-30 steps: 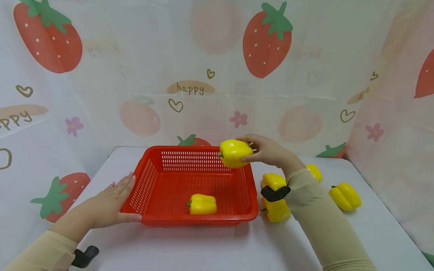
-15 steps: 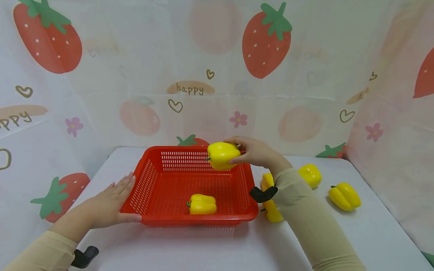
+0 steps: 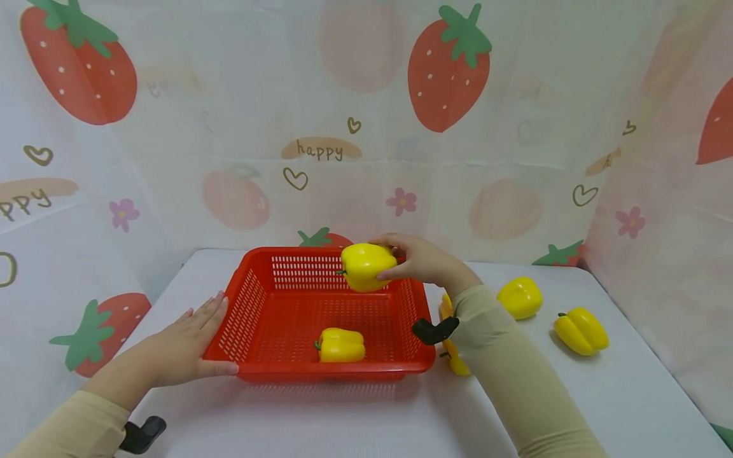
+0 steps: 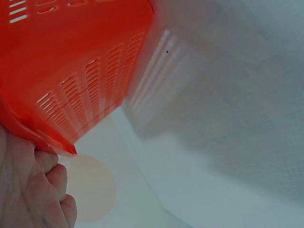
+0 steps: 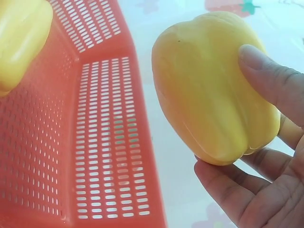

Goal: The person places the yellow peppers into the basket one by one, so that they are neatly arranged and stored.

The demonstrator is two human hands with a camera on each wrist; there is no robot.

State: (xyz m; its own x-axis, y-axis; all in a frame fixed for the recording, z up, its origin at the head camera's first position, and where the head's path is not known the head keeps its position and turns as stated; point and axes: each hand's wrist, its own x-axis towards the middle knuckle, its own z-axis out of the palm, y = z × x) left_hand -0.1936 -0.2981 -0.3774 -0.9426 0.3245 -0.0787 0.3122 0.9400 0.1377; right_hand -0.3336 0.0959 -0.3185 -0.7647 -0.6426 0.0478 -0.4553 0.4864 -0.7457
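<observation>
My right hand grips a yellow bell pepper above the back right part of a red plastic basket. In the right wrist view the thumb lies on one side of this bell pepper and the fingertips on the other. A second yellow bell pepper lies inside the basket near its front wall. My left hand rests against the basket's left side, its fingers extended along the rim and its thumb at the front left corner. From the left wrist, the hand touches the red rim.
Right of the basket, two yellow bell peppers lie on the white table. More yellow bell pepper shows beside the basket, partly hidden by the right sleeve. A strawberry-print cloth stands behind.
My right hand has carried the bell pepper leftward and slightly down over the basket. A bell pepper on the right has come out from behind the sleeve. The left hand stays put.
</observation>
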